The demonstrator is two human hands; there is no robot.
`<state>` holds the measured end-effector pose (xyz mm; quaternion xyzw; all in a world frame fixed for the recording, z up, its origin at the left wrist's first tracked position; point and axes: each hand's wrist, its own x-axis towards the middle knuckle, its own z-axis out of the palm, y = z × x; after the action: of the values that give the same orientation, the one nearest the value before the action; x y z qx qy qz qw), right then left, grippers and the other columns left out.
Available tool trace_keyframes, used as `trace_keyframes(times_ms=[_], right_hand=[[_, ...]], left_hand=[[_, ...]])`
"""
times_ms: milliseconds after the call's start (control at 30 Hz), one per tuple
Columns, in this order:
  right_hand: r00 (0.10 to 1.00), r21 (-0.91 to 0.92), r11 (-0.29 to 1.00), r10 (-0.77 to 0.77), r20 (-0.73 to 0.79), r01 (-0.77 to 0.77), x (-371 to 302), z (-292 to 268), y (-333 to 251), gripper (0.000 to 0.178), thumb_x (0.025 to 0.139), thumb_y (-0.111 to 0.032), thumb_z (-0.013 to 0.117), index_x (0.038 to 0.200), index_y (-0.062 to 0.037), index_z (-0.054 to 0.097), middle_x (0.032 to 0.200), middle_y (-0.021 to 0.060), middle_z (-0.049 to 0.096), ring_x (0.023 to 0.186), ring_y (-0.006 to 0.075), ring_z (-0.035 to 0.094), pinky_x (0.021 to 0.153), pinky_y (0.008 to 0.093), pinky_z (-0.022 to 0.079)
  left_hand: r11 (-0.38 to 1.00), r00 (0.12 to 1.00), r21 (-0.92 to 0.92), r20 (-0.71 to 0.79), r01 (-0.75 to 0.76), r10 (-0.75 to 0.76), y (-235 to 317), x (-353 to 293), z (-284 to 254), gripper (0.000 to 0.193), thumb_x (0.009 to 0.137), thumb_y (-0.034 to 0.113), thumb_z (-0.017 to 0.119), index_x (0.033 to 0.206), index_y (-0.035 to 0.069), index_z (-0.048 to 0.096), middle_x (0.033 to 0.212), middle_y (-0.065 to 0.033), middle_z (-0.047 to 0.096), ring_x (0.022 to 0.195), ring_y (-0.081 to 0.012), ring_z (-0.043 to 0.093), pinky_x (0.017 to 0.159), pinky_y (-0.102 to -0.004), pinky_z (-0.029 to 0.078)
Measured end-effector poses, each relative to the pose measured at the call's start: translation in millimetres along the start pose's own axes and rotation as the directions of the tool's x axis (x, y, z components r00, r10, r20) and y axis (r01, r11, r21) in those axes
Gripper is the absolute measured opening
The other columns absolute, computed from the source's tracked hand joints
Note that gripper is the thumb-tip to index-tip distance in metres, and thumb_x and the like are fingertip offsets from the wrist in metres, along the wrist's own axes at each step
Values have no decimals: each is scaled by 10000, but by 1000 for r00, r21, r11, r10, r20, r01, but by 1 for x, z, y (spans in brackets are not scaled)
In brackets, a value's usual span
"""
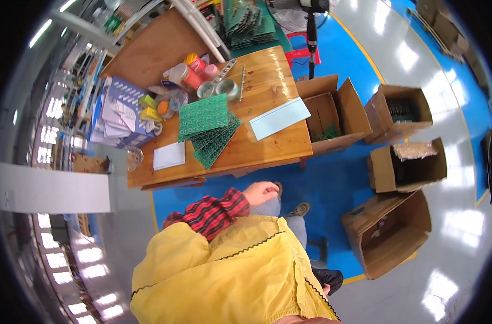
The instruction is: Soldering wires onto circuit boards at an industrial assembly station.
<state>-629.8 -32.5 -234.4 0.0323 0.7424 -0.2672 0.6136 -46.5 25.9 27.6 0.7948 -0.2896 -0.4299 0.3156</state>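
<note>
My left hand (261, 193), in a red-and-black plaid sleeve (216, 212), hangs over my lap in front of the table's near edge. Its fingers are loosely curled together, and nothing shows in them. Only a sliver of my right hand (326, 289) appears low on the right, beside something black (331, 278); its fingers are hidden. On the wooden table (267, 156), beyond my left hand, lies a fanned stack of green circuit board panels (204, 116). A pale blue flat panel (280, 119) lies to their right, and a white paper pad (169, 156) to their left.
Jars (185, 76), a glass cup (227, 89) and a thin rod (242, 83) stand or lie farther back. A blue file holder (122, 110) with papers is at the left. Several open cardboard boxes (386, 232) stand on the floor to the right.
</note>
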Motion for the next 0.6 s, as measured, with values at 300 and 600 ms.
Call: trace_keyframes(times_ms=[300, 600], right_hand=[[856, -166, 861, -419, 304, 480, -236, 252, -118, 424, 580, -100, 479, 975, 37, 543, 955, 119, 571, 865, 283, 582, 792, 366, 488], [709, -50, 866, -371, 600, 497, -349, 345, -88, 483, 634, -67, 487, 1104, 45, 488, 986, 134, 568, 881, 268, 581, 797, 379, 494]], left_hand=[[871, 738, -342, -674, -354, 35, 55, -92, -177, 200, 886, 193, 497, 991, 41, 574, 854, -27, 620, 708, -88, 586, 555, -193, 423], [960, 881, 276, -466, 58, 81, -129, 12, -385, 420, 875, 375, 445, 966, -9, 590, 854, -149, 624, 839, -228, 588, 776, -344, 431]])
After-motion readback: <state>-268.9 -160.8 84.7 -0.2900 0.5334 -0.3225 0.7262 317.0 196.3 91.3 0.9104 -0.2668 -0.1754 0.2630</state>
